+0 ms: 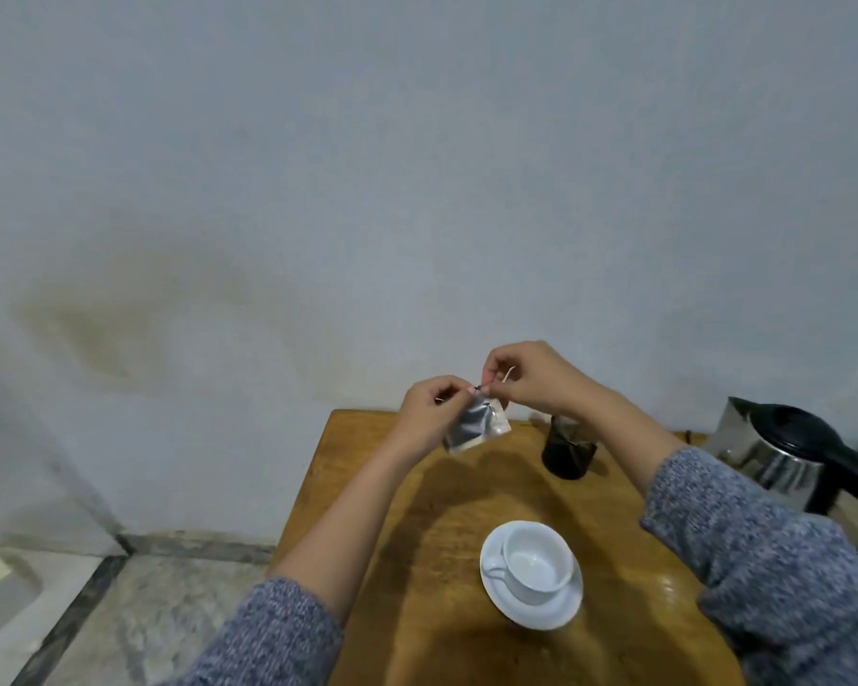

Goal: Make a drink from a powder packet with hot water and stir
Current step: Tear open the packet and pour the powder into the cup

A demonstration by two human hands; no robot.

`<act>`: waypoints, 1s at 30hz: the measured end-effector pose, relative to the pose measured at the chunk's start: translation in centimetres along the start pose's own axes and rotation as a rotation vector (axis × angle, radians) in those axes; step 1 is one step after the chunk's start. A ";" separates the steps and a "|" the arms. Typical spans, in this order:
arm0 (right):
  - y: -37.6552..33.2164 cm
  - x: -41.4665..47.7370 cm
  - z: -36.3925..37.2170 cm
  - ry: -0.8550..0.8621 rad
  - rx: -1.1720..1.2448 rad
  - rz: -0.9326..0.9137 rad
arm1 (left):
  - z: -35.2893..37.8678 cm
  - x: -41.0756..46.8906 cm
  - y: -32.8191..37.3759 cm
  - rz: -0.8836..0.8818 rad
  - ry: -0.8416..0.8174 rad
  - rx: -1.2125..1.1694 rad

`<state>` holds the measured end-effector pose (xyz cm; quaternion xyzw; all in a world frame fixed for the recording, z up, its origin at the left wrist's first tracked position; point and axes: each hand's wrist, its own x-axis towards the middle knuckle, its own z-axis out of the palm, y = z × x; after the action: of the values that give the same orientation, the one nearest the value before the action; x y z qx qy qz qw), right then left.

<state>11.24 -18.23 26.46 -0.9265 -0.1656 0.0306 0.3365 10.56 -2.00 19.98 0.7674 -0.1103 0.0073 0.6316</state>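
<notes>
Both hands hold a silver powder packet (475, 422) in the air above the wooden surface (432, 512). The left hand (429, 413) and right hand (531, 376) pinch its top edge, fingers (489, 376) closed tight. A white cup (536, 561) sits below on its saucer (560, 609).

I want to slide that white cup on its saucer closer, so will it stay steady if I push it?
Probably, if pushed by the round white saucer: its base looks wide on the wooden table. The white ceramic cup looks empty, so likely light, and it may skate on the glossy saucer. Both look breakable.
</notes>
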 end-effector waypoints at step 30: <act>0.8 -2.3 2.3 0.362 -0.445 -0.491 | 0.1 1.8 1.1 -0.059 -0.060 -0.074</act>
<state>8.96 -18.16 24.02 -0.9000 -0.3234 -0.2520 0.1481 12.09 -2.55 21.35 0.7464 -0.1069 -0.0386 0.6557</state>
